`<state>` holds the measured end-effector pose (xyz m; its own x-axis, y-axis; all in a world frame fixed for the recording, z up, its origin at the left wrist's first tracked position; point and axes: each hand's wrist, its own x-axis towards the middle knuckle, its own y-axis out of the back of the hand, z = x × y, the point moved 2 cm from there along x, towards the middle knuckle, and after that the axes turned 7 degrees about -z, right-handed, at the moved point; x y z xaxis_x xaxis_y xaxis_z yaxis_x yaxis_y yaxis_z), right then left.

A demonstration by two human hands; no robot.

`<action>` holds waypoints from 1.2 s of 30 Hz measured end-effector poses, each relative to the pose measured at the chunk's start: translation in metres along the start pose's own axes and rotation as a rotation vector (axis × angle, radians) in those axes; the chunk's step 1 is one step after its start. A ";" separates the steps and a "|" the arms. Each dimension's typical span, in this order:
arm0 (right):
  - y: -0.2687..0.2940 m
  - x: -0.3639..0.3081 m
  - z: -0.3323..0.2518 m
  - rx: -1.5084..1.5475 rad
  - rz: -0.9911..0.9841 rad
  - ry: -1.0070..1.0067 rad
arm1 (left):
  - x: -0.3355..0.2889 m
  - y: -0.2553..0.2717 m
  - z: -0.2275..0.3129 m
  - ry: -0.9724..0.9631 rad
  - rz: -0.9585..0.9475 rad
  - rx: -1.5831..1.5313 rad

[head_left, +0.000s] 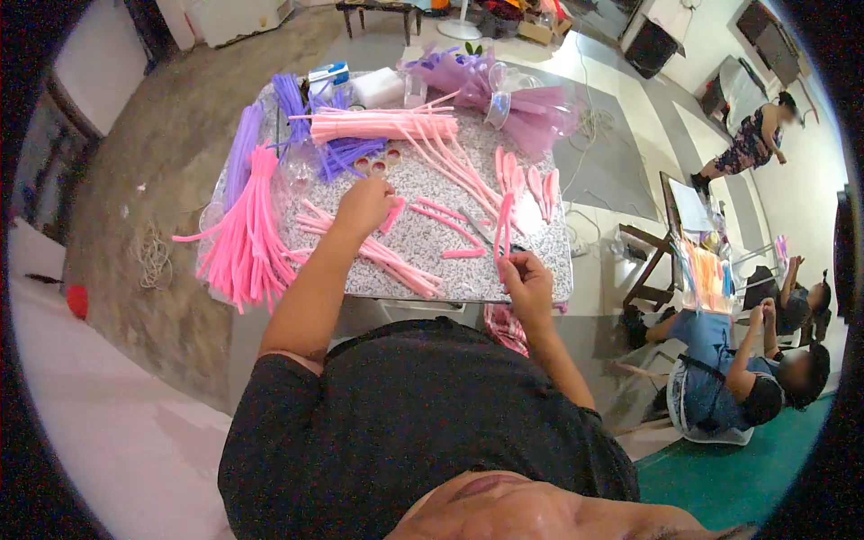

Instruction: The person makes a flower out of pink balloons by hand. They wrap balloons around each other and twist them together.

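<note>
My right hand (529,283) pinches the lower end of a folded pink pipe cleaner (504,216) near the table's front right. My left hand (365,205) is over the middle of the table with its fingers curled together; what they hold, if anything, is hidden. Right beside those fingers is a short bent pink piece (391,219). Between my hands lie cut pink pieces (463,254) and what looks like grey scissors (475,221). Loose light pink pipe cleaners (382,256) spread below my left hand. Looped pink petal shapes (509,169) rest at the right.
A hot pink bundle (256,225) hangs over the table's left edge. Purple stems (290,99), a light pink bundle (387,124), tape rolls (379,166) and a mauve wrapped bouquet (531,112) sit farther back. Other people work at the right, by a small table (670,211).
</note>
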<state>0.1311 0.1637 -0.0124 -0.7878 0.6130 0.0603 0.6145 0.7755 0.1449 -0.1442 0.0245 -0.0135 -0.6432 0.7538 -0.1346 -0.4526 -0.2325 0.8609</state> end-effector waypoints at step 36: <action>-0.021 0.016 -0.034 -0.799 -0.162 0.219 | -0.055 -0.059 0.089 0.112 0.010 -1.759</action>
<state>0.1047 0.1521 0.0191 -0.9044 0.3969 0.1566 0.3439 0.4606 0.8183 -0.0274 0.0517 -0.0132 -0.6510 0.7239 -0.2284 -0.4682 -0.6198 -0.6298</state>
